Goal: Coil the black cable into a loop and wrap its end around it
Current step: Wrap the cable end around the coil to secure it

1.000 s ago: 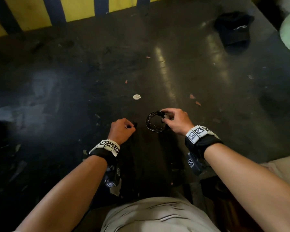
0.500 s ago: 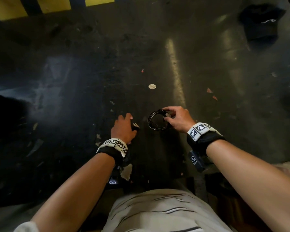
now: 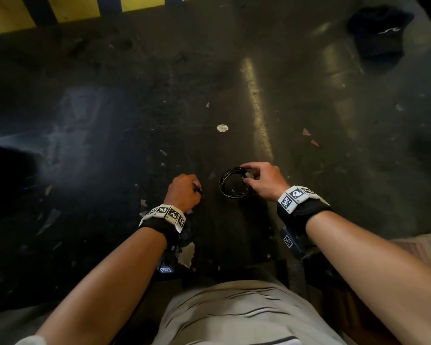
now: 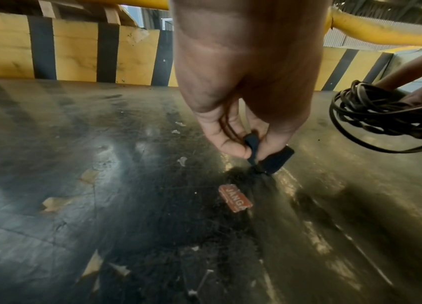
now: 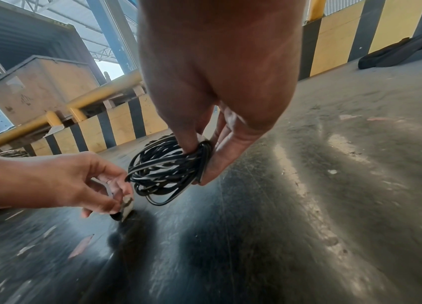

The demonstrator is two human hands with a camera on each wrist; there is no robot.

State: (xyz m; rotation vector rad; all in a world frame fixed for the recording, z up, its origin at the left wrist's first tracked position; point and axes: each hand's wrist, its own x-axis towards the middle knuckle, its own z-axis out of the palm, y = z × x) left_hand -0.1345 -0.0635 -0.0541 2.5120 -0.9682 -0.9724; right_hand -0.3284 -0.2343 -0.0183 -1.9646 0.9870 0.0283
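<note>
The black cable is wound into a small coil [image 3: 230, 184] held just above the dark floor. My right hand [image 3: 246, 175] pinches the coil's right side between thumb and fingers; the right wrist view shows the coil [image 5: 165, 166] bunched under those fingers [image 5: 220, 156]. To its left my left hand [image 3: 195, 189] pinches the cable's free end, a short black plug [image 4: 274, 160] hanging from the fingertips [image 4: 230, 144] close to the floor. The stretch of cable between plug and coil is hard to make out. The left hand [image 5: 116, 197] sits a short gap from the coil.
A black cap [image 3: 381, 31] lies at the far right. A yellow-and-black striped barrier [image 3: 15, 13] runs along the far edge. A small white disc [image 3: 222, 128], a red label [image 4: 235, 198] and paper scraps litter the floor. My lap [image 3: 234, 314] is at the bottom.
The left hand's fingers, stretched out half a second ago, have curled back onto the plug. The right hand keeps the coil in much the same place. The head has tilted down.
</note>
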